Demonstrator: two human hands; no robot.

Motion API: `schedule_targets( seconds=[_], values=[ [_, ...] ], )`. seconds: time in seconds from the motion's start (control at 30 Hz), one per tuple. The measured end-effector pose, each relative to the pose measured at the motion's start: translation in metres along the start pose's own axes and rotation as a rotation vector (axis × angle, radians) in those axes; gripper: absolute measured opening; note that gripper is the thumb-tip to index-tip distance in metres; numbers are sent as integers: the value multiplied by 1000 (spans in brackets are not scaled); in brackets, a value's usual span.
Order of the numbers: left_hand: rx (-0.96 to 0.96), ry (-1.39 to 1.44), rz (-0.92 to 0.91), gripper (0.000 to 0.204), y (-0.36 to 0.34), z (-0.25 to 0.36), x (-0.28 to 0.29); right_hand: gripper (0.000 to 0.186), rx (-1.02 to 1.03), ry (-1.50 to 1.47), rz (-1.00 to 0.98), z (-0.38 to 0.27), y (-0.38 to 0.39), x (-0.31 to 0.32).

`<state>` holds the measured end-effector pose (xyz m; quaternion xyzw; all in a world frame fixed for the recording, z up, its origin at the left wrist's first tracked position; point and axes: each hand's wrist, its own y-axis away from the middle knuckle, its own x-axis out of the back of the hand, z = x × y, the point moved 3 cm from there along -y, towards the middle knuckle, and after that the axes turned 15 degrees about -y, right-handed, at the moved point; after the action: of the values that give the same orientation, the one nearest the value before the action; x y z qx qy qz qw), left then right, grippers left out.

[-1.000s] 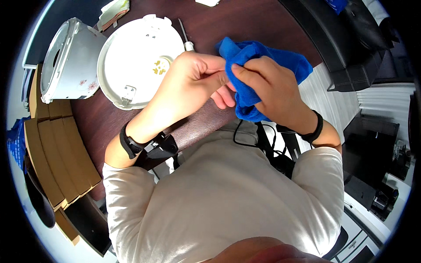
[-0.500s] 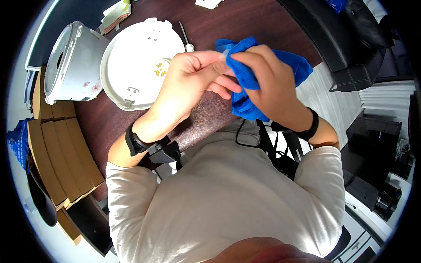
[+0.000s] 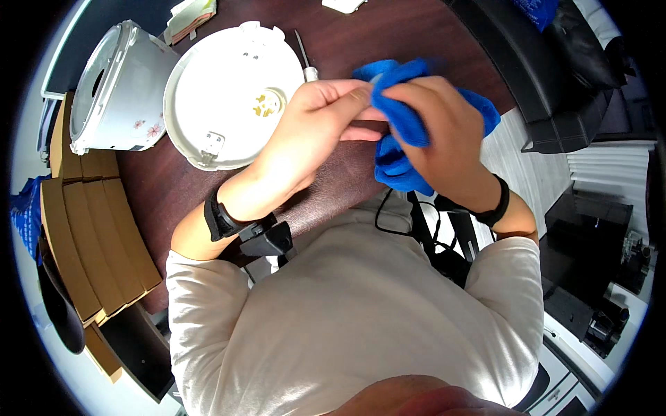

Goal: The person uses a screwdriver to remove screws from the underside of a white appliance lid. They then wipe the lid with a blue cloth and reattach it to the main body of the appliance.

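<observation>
My right hand (image 3: 447, 128) grips a bright blue cloth (image 3: 404, 125), bunched and folded over the fingertips, with loose folds hanging below and to the right. My left hand (image 3: 322, 118) meets it from the left, thumb and forefinger pinched together at the cloth's edge. A small pale piece shows faintly there, mostly covered by fingers and cloth, so its kind stays unclear. Both hands are above the table's near edge. Left of them lies a round white appliance lid (image 3: 208, 97), with yellowish parts around a small ring. A screwdriver (image 3: 310, 72) rests just beyond my left hand.
A white appliance body (image 3: 142, 100) with pink flowers stands at the left of the dark table (image 3: 388, 28). Brown cardboard boxes (image 3: 104, 243) are stacked at the near left. Farther back are a folded cloth (image 3: 191, 17) and a white piece (image 3: 343, 5). A black sofa (image 3: 534, 76) is at right.
Both hands and the blue cloth have shifted slightly to the right in the picture. My right hand has moved against the pinched spot, and the pale piece is more covered now.
</observation>
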<state>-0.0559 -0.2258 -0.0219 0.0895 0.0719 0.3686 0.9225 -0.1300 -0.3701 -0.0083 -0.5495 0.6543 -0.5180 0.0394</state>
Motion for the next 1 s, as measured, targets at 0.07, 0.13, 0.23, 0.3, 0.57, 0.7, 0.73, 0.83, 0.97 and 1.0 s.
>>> schedule_targets(
  seconds=[0.07, 0.13, 0.23, 0.3, 0.57, 0.7, 0.73, 0.83, 0.97, 1.0],
  values=[
    [23, 107, -34, 30, 2, -1, -1, 34, 51, 59, -12, 2, -1, -7],
    [105, 130, -60, 28, 2, -2, 5, 31, 116, 125, -1, 4, -2, -12],
    [183, 152, -48, 26, 4, -3, 6, 30, 100, 145, -100, 8, 5, -13],
    [216, 154, -34, 26, 4, -7, 4, 30, 67, 184, -175, 6, 8, -8],
    [-120, -78, 101, 32, 13, 26, 14, 39, -99, 256, -480, 24, 33, 15],
    [-87, -103, 94, 34, 10, 19, 14, 47, -127, 110, -196, 20, 13, 43],
    [-43, -118, 120, 34, 8, 14, 13, 46, -87, 88, -135, 16, 9, 44],
    [-27, -178, 83, 31, 4, 7, 10, 43, 6, 45, -66, 9, 0, 36],
    [-16, -62, 19, 30, 4, 1, 2, 42, 56, 42, -144, 4, 0, 12],
    [3, -58, 9, 31, 4, -1, 2, 42, 66, 65, -161, 5, 6, 3]
  ],
)
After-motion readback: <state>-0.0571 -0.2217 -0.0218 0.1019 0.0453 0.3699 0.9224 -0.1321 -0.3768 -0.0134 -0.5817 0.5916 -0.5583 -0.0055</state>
